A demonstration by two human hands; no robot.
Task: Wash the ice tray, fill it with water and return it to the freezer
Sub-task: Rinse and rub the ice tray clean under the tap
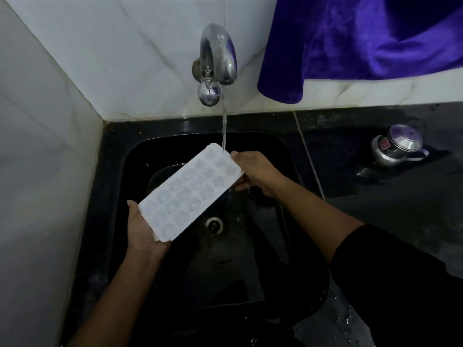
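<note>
Ice tray [191, 191], one, white, held tilted over the middle of the black sink [117, 171], its long axis running from 7 o'clock to 1 o'clock. Round cells lie in three rows along its length. Their full count and any water in them are hard to make out.

Two hands hold the tray. The left hand [142, 231] grasps the near short end at 7 o'clock, thumb raised against the edge and fingers hidden beneath. The right hand [255, 174] grasps the far end at 2 o'clock, thumb on the rim and fingers curled under. A black sleeve [388, 271] covers the right upper arm.

One chrome tap [218, 63] projects from the tiled wall at 12 o'clock. One thin stream of water [224, 126] falls from it onto the tray's far corner.

One drain [214, 224] shows in the sink floor just beside the tray's lower edge. A dark rounded shape under the tray is too dim to identify.

One purple cloth [350, 46] hangs at 1 o'clock, cut off by the frame. One metal lidded pot [398, 146] stands on the dark wet counter [400, 209] at 3 o'clock, well apart from the sink.
</note>
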